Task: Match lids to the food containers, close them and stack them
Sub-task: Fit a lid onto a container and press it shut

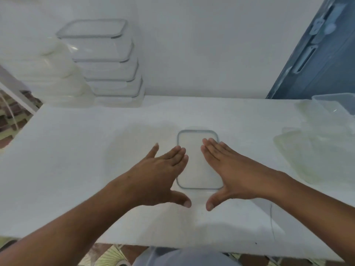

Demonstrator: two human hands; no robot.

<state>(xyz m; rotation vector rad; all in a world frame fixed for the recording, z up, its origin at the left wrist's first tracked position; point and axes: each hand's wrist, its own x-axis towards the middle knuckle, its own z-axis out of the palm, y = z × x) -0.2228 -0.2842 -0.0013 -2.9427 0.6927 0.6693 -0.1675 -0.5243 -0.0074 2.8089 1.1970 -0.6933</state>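
White table [76, 150], lidded container [198, 169], container stacks [113, 73], loose lids [311, 150]

You are working under soft, even, cool light that leaves the whole view pale and low in contrast. The white worktop [76, 150] almost merges with the white wall [211, 45] behind it. Nothing casts a hard shadow: your left hand [161, 169] and right hand [234, 169] throw only faint, wide grey smudges on the worktop. The picture is soft throughout. The stack of clear containers [107, 60] at the back left looks smeared, and the clear lids [299, 150] to your right barely show. A small glint sits on the clear tub [334, 104]. The wide lens bows the worktop's edges and tilts the blue door [307, 64].
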